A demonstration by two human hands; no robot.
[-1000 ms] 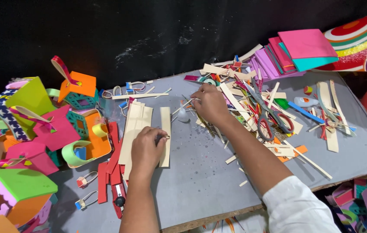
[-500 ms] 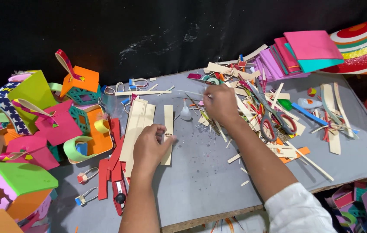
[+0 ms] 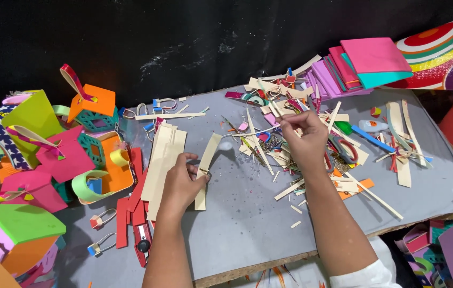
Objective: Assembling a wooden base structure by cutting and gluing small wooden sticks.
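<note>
My left hand [image 3: 181, 184] pinches a long cream foam strip [image 3: 205, 169] that lies on the grey board [image 3: 248, 234], beside a stack of cream foam sheets [image 3: 163, 160]. My right hand [image 3: 304, 138] has its fingers closed over a pile of cream and coloured foam scraps [image 3: 277, 144] in the middle of the board; its fingertips seem to pinch a thin cream sliver, but what it grips is too small to make out.
Bright foam houses and boxes [image 3: 40, 154] crowd the left side. Red strips and a red cutter [image 3: 140, 242] lie by my left wrist. Stacked pink, purple and teal foam sheets [image 3: 365, 64] sit at the back right, with a glue bottle [image 3: 371, 126] and more strips nearby.
My right hand has shifted slightly right over the scrap pile. The left hand stays on the cream strip, lifting its upper end a little.
</note>
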